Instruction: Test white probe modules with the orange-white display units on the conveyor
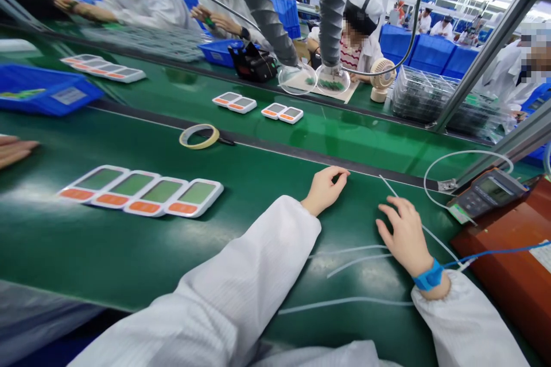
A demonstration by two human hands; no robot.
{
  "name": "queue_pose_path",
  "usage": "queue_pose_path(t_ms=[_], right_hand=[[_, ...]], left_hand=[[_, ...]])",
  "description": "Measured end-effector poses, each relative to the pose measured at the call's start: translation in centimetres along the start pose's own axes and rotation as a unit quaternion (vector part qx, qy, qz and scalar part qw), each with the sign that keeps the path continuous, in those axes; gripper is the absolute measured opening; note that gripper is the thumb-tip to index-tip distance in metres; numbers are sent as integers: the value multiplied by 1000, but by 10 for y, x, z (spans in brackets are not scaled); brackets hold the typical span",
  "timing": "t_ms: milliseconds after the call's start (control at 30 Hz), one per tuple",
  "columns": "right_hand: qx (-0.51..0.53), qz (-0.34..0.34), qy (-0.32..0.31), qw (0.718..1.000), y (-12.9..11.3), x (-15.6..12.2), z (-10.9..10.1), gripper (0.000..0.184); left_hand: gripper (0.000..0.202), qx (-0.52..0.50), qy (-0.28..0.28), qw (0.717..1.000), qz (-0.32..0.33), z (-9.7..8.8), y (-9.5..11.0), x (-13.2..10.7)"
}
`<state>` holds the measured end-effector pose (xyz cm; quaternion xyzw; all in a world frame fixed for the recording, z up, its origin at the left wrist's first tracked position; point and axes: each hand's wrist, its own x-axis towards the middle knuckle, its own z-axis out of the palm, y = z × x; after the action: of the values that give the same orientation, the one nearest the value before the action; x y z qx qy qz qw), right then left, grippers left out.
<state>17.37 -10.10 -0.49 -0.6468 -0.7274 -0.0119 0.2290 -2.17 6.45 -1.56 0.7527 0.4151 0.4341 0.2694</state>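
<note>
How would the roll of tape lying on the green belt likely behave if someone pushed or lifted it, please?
The roll of tape lies flat, so it would probably slide, not roll. It looks like a thin, nearly used-up ring, so it is likely light. Stood on edge, it could roll away.

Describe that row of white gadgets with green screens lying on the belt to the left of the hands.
The row of four devices lies flat, face up, on the green belt. They sit side by side, edges touching, in a slightly slanted line. Each has a white, plastic-looking frame with rounded corners, a large pale green screen and an orange strip along its near edge. Nothing holds them: the left hand rests on the belt well to their right, apart from them. The screens look blank.
</note>
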Motion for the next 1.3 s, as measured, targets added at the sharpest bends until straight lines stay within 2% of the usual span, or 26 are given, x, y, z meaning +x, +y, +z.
queue_pose_path(t_ms=[33,100,200,300,400,467,533,600,667,733,800,867,933,1000,1100,1167,1233,1267,1300], right_hand=[[-39,28,24,999,4,0,5,29],[-79,67,29,994,12,0,12,35],[-37,59,10,998,23,-1,17,29],[11,36,9,999,27,-1,15,17],[31,28,12,999,23,0,15,17],[49,17,16,999,19,2,18,23],[61,-4,13,998,15,4,21,35],[68,-27,0,997,13,6,23,39],[72,-46,-21,996,10,8,22,32],[76,-59,-39,995,7,8,19,26],[76,-66,-53,993,2,7,16,23],[69,-64,-61,994,-3,7,13,14],[49,-51,-68,995,-9,7,13,3],[34,-36,-72,996,-14,9,15,16],[51,-30,-74,996,-21,12,21,20],[70,-37,-70,994,-23,11,24,19],[95,-42,-58,993,-22,9,24,19],[115,-40,-48,991,-20,7,22,18],[141,-32,-32,989,-17,5,20,16]], left_hand=[[21,6,3,1000,1,-5,1,2],[22,19,6,1000,2,-18,3,7],[26,71,-9,997,0,-40,9,7],[36,133,-31,991,7,-64,14,-8],[41,208,-30,978,5,-95,11,-34],[45,303,1,952,-43,-121,3,-51],[53,389,38,912,-127,-147,-8,-65],[64,417,42,886,-200,-167,-20,-76],[70,426,21,877,-222,-175,-27,-83],[67,440,-14,877,-196,-172,-29,-88],[61,435,-52,887,-144,-163,-28,-89],[58,424,-51,897,-110,-154,-27,-86],[60,428,-20,895,-125,-150,-29,-80],[64,428,-11,889,-162,-150,-33,-72],[71,365,-65,914,-166,-144,-32,-55],[73,276,-107,941,-163,-129,-20,-45],[74,110,-146,962,-204,-99,1,-37],[73,-16,-161,957,-241,-79,14,-35],[70,-166,-170,937,-257,-57,26,-35]])
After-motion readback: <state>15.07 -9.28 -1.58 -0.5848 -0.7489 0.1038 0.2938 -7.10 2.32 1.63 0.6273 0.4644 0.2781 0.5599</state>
